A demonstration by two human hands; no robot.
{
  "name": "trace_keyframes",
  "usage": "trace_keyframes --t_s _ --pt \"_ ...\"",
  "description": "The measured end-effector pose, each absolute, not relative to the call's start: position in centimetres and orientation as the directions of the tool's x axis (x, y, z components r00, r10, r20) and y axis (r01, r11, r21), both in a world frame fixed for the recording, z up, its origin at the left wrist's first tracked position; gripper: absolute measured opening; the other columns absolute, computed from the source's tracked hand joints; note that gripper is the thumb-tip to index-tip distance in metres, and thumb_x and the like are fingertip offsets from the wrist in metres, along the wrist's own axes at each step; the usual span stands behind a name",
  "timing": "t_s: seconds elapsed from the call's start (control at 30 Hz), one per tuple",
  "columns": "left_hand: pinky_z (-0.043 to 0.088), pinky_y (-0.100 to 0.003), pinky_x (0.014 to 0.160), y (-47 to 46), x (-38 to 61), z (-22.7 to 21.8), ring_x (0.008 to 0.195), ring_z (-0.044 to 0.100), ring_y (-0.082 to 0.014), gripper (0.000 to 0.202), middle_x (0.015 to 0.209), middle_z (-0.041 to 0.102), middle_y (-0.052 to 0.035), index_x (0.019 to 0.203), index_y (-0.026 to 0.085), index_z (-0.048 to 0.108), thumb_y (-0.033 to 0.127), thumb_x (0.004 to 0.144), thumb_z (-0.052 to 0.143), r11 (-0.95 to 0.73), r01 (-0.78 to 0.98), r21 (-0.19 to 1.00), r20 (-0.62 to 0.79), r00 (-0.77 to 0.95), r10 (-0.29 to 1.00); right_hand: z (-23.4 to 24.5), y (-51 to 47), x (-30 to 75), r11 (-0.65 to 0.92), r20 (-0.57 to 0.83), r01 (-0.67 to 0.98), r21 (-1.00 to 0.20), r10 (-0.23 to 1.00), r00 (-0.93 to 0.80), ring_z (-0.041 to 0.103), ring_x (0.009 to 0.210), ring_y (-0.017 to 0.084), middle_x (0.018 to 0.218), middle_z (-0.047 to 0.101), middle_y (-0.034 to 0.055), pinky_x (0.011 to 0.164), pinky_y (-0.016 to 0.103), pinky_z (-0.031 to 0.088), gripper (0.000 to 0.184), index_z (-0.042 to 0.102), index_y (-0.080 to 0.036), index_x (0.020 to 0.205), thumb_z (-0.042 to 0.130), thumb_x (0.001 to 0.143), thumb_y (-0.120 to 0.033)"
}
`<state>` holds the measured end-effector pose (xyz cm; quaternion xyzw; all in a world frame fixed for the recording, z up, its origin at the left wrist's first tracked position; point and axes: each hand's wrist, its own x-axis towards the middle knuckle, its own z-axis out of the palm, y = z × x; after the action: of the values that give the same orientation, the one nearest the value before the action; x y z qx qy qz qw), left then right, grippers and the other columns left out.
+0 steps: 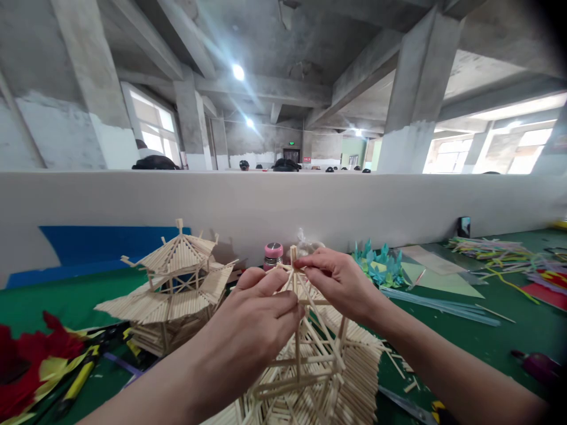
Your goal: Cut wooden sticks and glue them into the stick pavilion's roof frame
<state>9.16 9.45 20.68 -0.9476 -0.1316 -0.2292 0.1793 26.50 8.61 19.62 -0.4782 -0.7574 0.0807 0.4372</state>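
A half-open pavilion model [319,360] made of thin wooden sticks stands in front of me, its slanting roof sticks meeting at a central post [293,255]. My left hand [266,307] is closed at the upper left of this frame, thumb and fingers pinched on a roof stick. At the top, my right hand [334,277] pinches a stick beside the post, with its fingertips touching the joint. The exact ends of the sticks are hidden by my fingers. To the left stands a tiered stick pavilion [177,277] with covered roofs.
A low white partition [283,195] borders the green table [443,336]. Behind the model is a pink-lidded bottle [273,251]. Turquoise paper foliage [381,265], coloured strips [487,251] and scissors [405,404] lie right; a yellow cutter [80,381] and red flowers [31,366] lie left.
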Motion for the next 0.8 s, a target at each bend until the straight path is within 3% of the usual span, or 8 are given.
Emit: trace_keyframes --t_s 0.2,0.47,0.67,0.8 --pt "0.025 -0.033 0.081 9.71 9.05 20.57 0.086 0.043 -0.0179 0.02 0.081 0.062 0.0005 0.088 0.02 0.059 0.012 0.082 0.041 -0.912 0.314 -0.262 0.498 0.854 0.151 19.68 8.7 26.52 0.534 0.591 0.653 -0.538 0.791 -0.159 0.053 0.067 0.012 0.071 0.055 0.0007 0.062 0.025 0.041 0.029 0.066 -0.024 0.089 0.043 0.076 -0.01" --pt "0.025 -0.034 0.074 10.0 8.95 20.61 0.084 0.041 -0.0184 0.014 0.077 0.058 0.0009 0.085 0.02 0.056 0.013 0.08 0.046 -0.919 0.333 -0.212 0.436 0.874 0.216 19.55 8.58 26.54 0.538 0.599 0.658 -0.528 0.784 -0.16 0.053 0.068 0.013 0.073 0.056 0.0015 0.063 0.027 0.041 0.027 0.065 -0.022 0.085 0.043 0.076 -0.011" --pt "0.024 -0.035 0.075 9.75 9.02 20.61 0.084 0.041 -0.0196 0.016 0.08 0.057 -0.001 0.089 0.019 0.056 0.011 0.077 0.047 -0.899 0.346 -0.27 0.438 0.875 0.205 19.77 8.57 26.34 0.528 0.597 0.68 -0.508 0.785 -0.164 0.052 0.067 0.013 0.072 0.056 0.0017 0.062 0.027 0.04 0.024 0.065 -0.02 0.08 0.043 0.076 -0.011" --pt "0.025 -0.034 0.077 9.83 9.19 20.41 0.082 0.042 -0.0187 0.012 0.076 0.058 -0.0008 0.08 0.018 0.056 0.009 0.075 0.049 -0.89 0.323 -0.322 0.457 0.876 0.153 19.67 8.63 26.37 0.538 0.609 0.666 -0.517 0.778 -0.156 0.052 0.067 0.012 0.07 0.054 0.0011 0.061 0.026 0.04 0.027 0.065 -0.021 0.084 0.042 0.076 -0.01"
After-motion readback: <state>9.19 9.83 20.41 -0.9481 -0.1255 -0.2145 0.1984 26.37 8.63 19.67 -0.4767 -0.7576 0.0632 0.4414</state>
